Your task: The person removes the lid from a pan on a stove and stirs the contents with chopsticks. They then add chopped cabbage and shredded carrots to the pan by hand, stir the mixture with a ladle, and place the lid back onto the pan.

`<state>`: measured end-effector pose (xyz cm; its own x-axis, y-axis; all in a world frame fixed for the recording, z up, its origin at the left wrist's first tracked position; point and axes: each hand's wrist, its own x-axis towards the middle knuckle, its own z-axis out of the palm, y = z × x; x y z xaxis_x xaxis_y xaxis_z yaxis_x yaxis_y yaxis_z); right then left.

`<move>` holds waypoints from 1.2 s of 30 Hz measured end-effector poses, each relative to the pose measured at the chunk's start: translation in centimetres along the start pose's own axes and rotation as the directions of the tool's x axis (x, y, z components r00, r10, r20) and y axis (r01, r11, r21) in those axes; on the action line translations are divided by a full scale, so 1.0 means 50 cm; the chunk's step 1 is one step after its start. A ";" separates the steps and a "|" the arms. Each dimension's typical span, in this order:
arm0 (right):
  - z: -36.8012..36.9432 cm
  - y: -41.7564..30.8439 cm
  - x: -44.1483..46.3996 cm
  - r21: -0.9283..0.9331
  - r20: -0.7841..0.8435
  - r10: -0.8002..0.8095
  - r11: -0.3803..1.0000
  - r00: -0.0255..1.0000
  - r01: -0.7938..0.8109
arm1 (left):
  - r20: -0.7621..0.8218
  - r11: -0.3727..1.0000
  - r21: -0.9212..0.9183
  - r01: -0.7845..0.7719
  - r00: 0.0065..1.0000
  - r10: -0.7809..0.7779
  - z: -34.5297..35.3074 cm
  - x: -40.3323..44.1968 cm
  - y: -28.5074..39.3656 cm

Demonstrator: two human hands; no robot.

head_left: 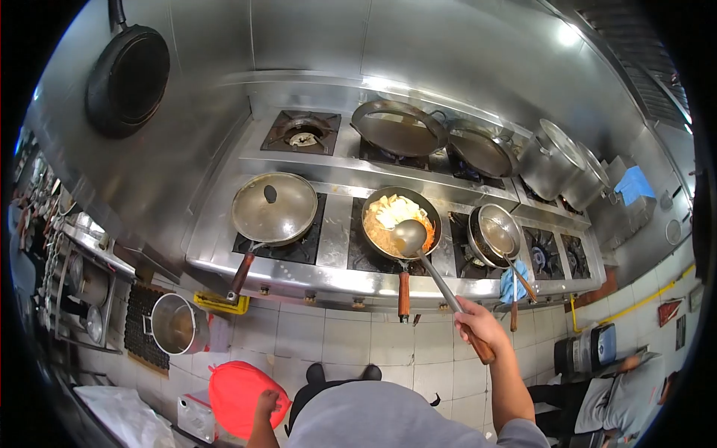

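Note:
My right hand [480,325] is wrapped round the wooden end of a long-handled metal ladle [409,237]. The ladle's bowl rests among the food in a dark frying pan [432,261]. Pale chunks [397,211] lie at the top of that pan, with orange shreds at the right and light brown food at the left. The pan sits on a front burner, its wooden handle [404,297] pointing toward me, and no hand is on it. My left hand [267,403] hangs low at the left in front of a red plastic cover [243,396], its fingers curled; what it holds, if anything, is unclear.
A lidded pan [274,209] stands left on the stove. Behind are two woks [399,128] and tall pots [553,160]. At the right are a strainer [499,230] and blue cloth [513,282]. Another person [624,396] is at the lower right; a metal pot [178,325] stands lower left.

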<state>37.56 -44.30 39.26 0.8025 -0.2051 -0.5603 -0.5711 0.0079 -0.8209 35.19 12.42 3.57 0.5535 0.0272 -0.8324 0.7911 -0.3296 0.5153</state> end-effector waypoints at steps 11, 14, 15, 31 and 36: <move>0.051 -0.007 0.153 -0.616 -0.207 -0.476 0.742 0.855 0.264 | 0.027 0.999 -0.042 -0.013 1.000 0.014 0.001 0.010 0.026; 0.072 -0.019 0.139 -0.383 -0.268 -0.347 0.894 0.899 0.231 | -0.003 0.994 -0.076 -0.076 0.997 0.076 0.003 0.006 0.044; 0.059 -0.012 0.147 -0.279 -0.233 -0.302 0.931 0.924 0.234 | -0.007 0.994 -0.080 -0.076 0.997 0.076 0.004 0.004 0.046; 0.032 0.024 0.011 -0.325 -0.131 -0.113 0.943 0.985 0.065 | -0.009 0.997 -0.056 0.044 0.999 -0.044 -0.015 0.005 -0.007; 0.043 0.016 0.006 -0.325 -0.129 -0.082 0.945 0.988 0.036 | 0.048 0.999 -0.034 -0.013 0.999 0.015 -0.014 0.018 0.026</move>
<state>37.71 -42.28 38.22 0.8175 -0.3291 -0.4726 -0.5672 -0.3183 -0.7596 36.91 12.70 3.65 0.5522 -0.0229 -0.8334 0.7920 -0.2978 0.5330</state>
